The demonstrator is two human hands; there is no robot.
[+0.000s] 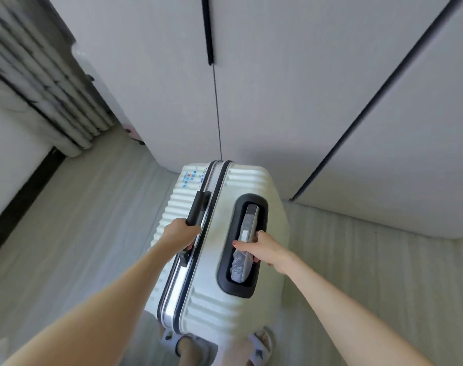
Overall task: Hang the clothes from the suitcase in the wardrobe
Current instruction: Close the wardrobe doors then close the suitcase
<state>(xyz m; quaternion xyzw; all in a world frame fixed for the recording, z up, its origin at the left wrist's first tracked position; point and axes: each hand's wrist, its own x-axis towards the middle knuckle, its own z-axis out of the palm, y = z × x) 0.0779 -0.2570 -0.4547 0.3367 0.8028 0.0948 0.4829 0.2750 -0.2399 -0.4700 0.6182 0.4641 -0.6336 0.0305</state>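
Note:
A closed white ribbed hard-shell suitcase stands upright on the floor right in front of me, seen from above. My left hand grips its black carry handle beside the zip seam. My right hand holds the grey plastic-wrapped pull handle set in a black recess. Just behind the suitcase stands the white wardrobe with its doors closed and a thin black handle strip along the seam. No clothes are visible.
Pale grey striped floor lies to the left and right of the suitcase. Grey curtains hang at the far left above a dark skirting edge. My feet in slippers show under the suitcase.

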